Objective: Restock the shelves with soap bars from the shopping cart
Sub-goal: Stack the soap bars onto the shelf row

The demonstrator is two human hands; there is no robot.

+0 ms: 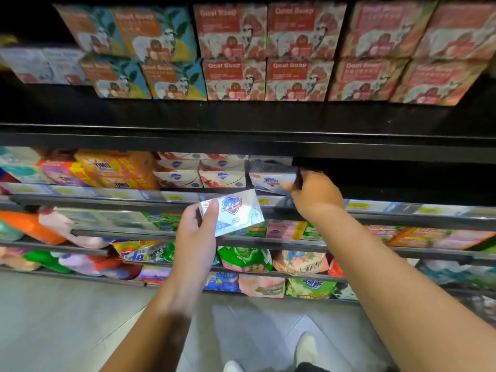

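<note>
My left hand point(197, 232) grips a white Safeguard soap box point(236, 214) in front of the middle shelf, tilted, logo towards me. My right hand point(314, 196) reaches into the middle shelf point(375, 206) and holds the right end of another white Safeguard box point(271, 179), which sits on the shelf under a further box. Left of it stand stacked Safeguard boxes with red print point(200, 171). The shelf to the right of my right hand is dark, with no boxes visible. The shopping cart is out of view.
Goat Soap boxes point(263, 52) fill the top shelf. OMO soap packs point(107, 170) sit at the left of the middle shelf. Lower shelves hold detergent bags point(241, 260). Grey floor tiles point(67, 318) and my shoes point(306, 347) are below.
</note>
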